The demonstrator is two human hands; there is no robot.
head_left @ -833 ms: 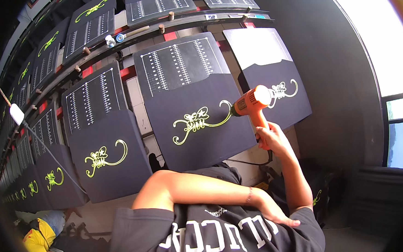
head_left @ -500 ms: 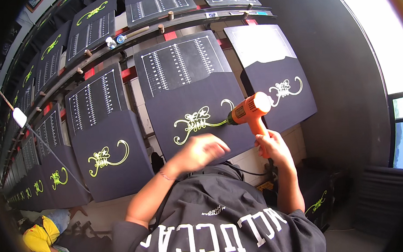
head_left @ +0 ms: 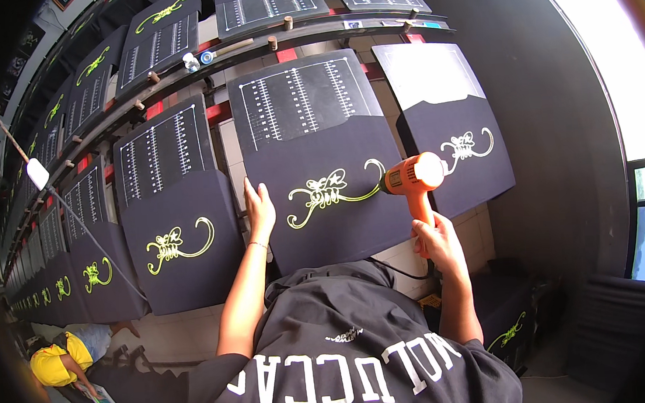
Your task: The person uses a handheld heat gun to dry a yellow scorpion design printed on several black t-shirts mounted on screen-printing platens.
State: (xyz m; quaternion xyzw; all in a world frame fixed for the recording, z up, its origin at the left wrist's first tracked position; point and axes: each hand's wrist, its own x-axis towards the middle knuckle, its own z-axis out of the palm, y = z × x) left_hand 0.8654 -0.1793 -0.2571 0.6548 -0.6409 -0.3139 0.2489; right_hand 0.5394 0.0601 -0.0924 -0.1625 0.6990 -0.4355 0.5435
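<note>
- Right grip [head_left: 434, 237]: closed around the handle of the orange heat gun [head_left: 408, 174].
- Left grip [head_left: 260, 207]: fingers extended, thumb apart, nothing visibly held; positioned at the left edge of the central board [head_left: 305, 99]. Contact with that edge cannot be confirmed.
- Heat gun position: over the right side of the dark fabric [head_left: 339, 234] on the central board, nozzle directed left at the curled end of the green motif [head_left: 327, 191]. Nozzle clearance and airflow cannot be determined.
- Heat risk: if hot air is flowing, dwelling on one spot could scorch the fabric or the motif.
- Hand risk: the left fingers could be burned if they crossed in front of the nozzle.
- Cord risk: the black cord [head_left: 404, 274] runs near the board's front edge and the person's shirt [head_left: 336, 311]; a pull could snag it.
- Edges and room: narrow gaps separate the central board from the left board [head_left: 161, 156] and right board [head_left: 429, 77]. The dark wall [head_left: 539, 114] limits movement beyond the right board.
</note>
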